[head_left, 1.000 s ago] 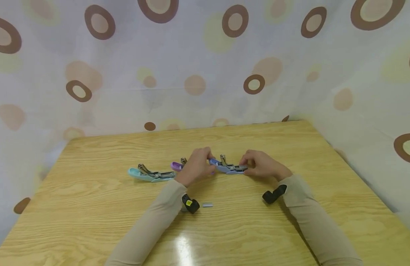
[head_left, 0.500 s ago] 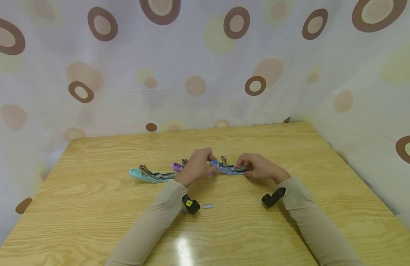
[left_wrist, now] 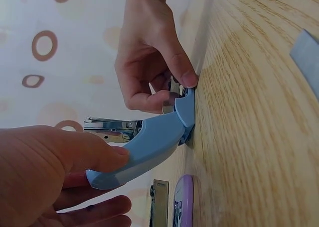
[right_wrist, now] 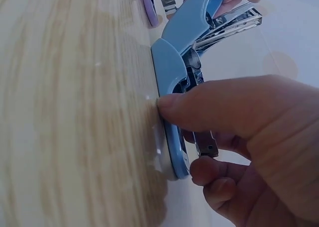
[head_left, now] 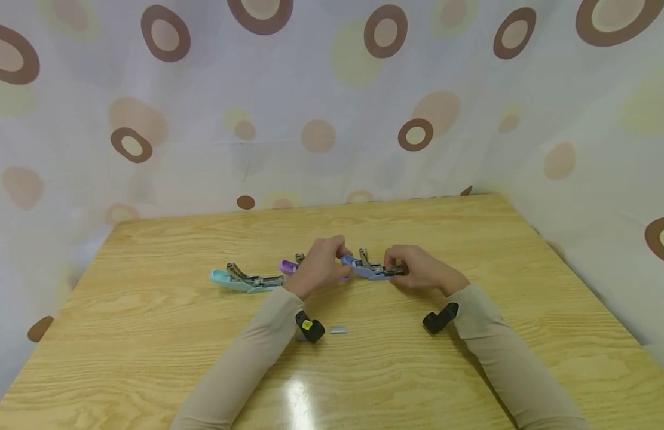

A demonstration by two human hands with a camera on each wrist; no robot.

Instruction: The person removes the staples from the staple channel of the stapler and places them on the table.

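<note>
A blue stapler (head_left: 364, 270) lies opened out on the table, its top cover swung back and a metal part standing up near the hinge. My left hand (head_left: 319, 269) pinches the cover end between thumb and fingers, seen closely in the left wrist view on the blue cover (left_wrist: 154, 142). At the other end my right hand (head_left: 425, 267) grips the base, thumb on its blue side (right_wrist: 170, 70) and fingers by the metal staple channel (right_wrist: 205, 143). Partly behind my left hand is an opened purple stapler (head_left: 286, 267). Left of that lies an opened teal stapler (head_left: 237, 284).
A small grey staple strip (head_left: 338, 329) lies on the wooden table (head_left: 375, 370) nearer to me. Another grey piece (head_left: 302, 338) is partly hidden under the left wrist camera. A patterned cloth (head_left: 332, 173) hangs behind the table and along its right side.
My right hand has shifted slightly, its fingers moving from the tip of the blue stapler's base inward over the staple channel. The left hand keeps its hold on the cover.
</note>
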